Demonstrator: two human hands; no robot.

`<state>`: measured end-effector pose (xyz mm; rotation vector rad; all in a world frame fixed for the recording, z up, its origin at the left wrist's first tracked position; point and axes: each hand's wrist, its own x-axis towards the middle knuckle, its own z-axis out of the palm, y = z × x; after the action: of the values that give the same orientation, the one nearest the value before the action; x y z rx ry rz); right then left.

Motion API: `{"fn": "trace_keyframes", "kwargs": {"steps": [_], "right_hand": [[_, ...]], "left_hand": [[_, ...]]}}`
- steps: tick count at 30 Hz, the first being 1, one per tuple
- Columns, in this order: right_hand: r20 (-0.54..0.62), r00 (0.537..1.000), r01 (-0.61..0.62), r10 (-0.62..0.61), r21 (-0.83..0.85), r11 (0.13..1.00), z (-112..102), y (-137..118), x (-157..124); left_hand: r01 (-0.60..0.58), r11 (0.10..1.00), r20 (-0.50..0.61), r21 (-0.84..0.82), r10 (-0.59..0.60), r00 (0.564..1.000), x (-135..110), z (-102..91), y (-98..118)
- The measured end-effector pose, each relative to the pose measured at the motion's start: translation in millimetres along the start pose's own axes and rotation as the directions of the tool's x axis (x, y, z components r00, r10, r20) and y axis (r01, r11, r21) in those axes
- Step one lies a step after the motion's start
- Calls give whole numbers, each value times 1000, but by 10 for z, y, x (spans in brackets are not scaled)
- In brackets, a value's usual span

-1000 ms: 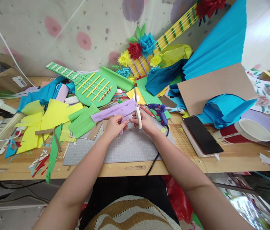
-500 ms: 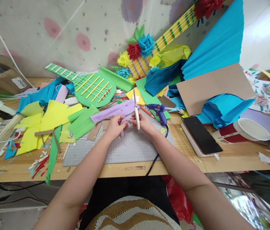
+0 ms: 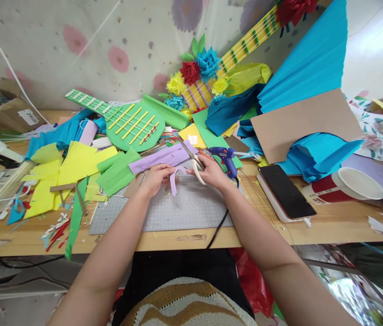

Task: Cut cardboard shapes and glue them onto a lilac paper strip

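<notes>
My left hand pinches a small strip of purple crepe paper, which hangs curled over the cutting mat. My right hand is closed around scissors with white handles; their blades point up and to the left, away from me. Between the two hands there is a small gap, with the strip's free end reaching toward the scissors. Just beyond my hands lies a wider purple crepe sheet. Close to my right hand rests a blue glue gun.
A green paper guitar and a yellow flower-decorated guitar stand at the back. Yellow and green paper scraps cover the left. On the right are a black phone, a paper cup and brown cardboard.
My hands have moved apart, and the purple strip now hangs more openly from my left hand. The scissors have tilted from upright to leaning left.
</notes>
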<state>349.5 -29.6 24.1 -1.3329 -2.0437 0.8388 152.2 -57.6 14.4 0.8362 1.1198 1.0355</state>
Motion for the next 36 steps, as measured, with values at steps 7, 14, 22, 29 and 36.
{"fn": "trace_keyframes", "kwargs": {"steps": [7,14,22,29,36], "right_hand": [[224,961,238,-163,-367,899,-193,105,-10],[204,960,262,-191,-426,866,-101,162,6],[158,962,273,-223,-488,829,-62,187,19],[146,958,285,-246,-549,786,-32,145,11],[123,962,271,-245,-563,781,-19,141,5]], "left_hand": [[-12,1000,-65,27,14,998,-37,-191,175],[-17,998,-88,-57,12,996,-38,-256,217],[-28,993,-62,-111,21,998,-10,-312,190],[-13,978,-58,-207,2,998,14,-326,173],[-15,969,-80,-246,-5,997,17,-302,172]]}}
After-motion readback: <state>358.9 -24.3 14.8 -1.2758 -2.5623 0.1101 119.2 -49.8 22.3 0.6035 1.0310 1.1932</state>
